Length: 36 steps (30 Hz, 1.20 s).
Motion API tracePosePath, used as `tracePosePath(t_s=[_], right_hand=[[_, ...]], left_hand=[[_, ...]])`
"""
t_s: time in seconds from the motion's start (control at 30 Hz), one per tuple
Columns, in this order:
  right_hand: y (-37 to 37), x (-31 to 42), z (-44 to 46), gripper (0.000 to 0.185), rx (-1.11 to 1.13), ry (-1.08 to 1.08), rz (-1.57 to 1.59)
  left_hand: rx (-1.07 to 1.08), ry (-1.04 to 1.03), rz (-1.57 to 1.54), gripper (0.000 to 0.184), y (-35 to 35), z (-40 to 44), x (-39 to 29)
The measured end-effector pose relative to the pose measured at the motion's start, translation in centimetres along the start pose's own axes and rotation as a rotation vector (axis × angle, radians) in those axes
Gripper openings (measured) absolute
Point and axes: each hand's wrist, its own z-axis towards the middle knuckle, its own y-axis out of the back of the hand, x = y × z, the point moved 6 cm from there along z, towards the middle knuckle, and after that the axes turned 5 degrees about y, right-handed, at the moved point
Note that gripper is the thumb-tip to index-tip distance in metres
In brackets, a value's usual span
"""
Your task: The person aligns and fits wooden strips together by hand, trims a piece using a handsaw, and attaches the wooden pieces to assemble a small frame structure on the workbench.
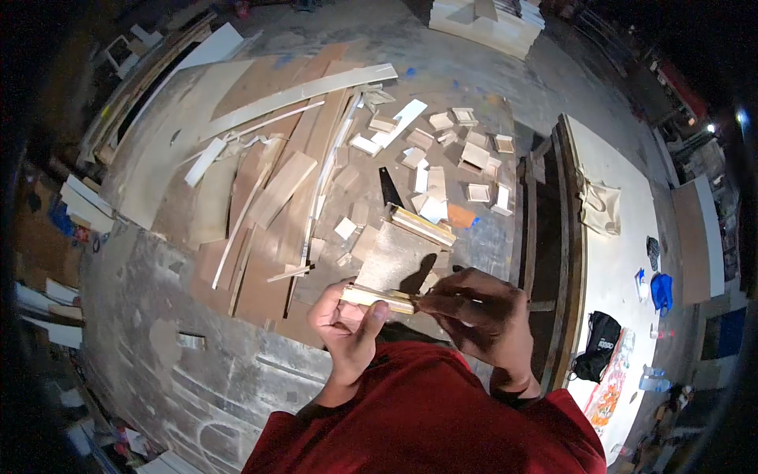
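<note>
My left hand (347,322) is closed on the near edge of a wooden piece (395,257), with the thumb on top of a pale strip (379,298). The piece is a flat panel with raised strips along its near and far edges. At the right end of the near strip, my right hand (478,316) is closed in a pinch; what its fingers hold is too small and shadowed to name. A dark shadow falls across the panel. Beyond the panel's far edge lies a black saw blade (388,188).
Small wooden boxes (474,156) and blocks lie scattered beyond my hands. Long boards (300,96) and strips are at the left. On the right stands a pale bench (624,253) with a cloth bag (600,207) and a black pouch (598,346).
</note>
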Motion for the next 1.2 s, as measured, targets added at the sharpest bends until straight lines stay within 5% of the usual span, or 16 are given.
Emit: tracePosePath(t_s=[0.67, 0.87, 1.07, 1.2], right_hand=[[4.3, -1.5, -2.6, 0.026, -0.133, 0.057, 0.125], [5.7, -3.1, -4.4, 0.018, -0.023, -0.018, 0.189], [8.6, -3.8, -5.9, 0.017, -0.282, -0.040, 0.179], [8.1, -4.0, -7.2, 0.018, -0.210, 0.009, 0.188]], left_hand=[[-0.027, 0.032, -0.080, 0.025, -4.9, -2.7, 0.5], [-0.053, 0.028, -0.071, 0.022, -6.5, -3.7, 0.4], [-0.204, 0.503, -0.304, 0.019, -7.5, -3.3, 2.9], [-0.250, 0.546, -0.363, 0.022, -7.1, -3.9, 4.4]])
